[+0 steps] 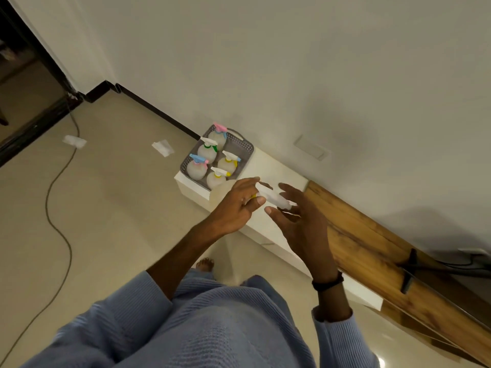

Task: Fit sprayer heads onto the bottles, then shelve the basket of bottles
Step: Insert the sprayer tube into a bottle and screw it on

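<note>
I am seating what looks like the last sprayer head (269,194) on the bottle (221,195). The left grip (239,205) is grasping that bottle at the neck, by its yellow collar. The right grip (300,219) is lying released, its spread fingers touching the head's far end. Just beyond the left grip, the basket (246,150) is sitting on the white counter (268,166), carrying five fitted bottles (207,153). I am judging the fitting nearly done, with this bottle's placing and the shelving still remaining.

left hand (236,205) gripping with curled fingers, right hand (300,221) fingers spread
</note>
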